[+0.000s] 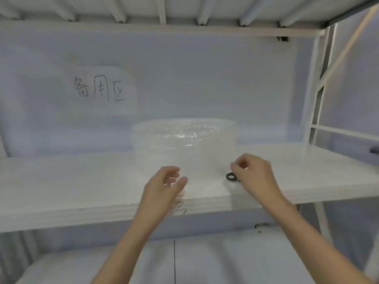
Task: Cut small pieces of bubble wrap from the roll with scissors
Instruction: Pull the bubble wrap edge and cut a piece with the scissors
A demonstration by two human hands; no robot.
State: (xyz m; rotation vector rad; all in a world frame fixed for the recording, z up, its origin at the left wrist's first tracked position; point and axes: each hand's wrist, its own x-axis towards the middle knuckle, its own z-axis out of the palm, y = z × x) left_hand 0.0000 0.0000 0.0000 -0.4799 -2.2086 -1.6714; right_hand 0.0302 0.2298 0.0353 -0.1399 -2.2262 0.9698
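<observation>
Glossy clear plastic bubble wrap (184, 144)

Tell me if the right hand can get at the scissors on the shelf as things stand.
Probably yes. The right hand hovers right over the scissors, whose black handle loop shows just left of its curled fingers on the white shelf. Nothing visible lies between them; the bubble wrap roll stands behind, clear of the way.

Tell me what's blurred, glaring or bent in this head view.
Head view: soft all over, with the left hand and right hand smeared by motion; small glints on the bubble wrap roll, whose edges melt into the pale wall; the scissors show only a dark handle loop; the shelf edge and the frame post bow from the wide lens; lighting flat, shadows faint.
</observation>
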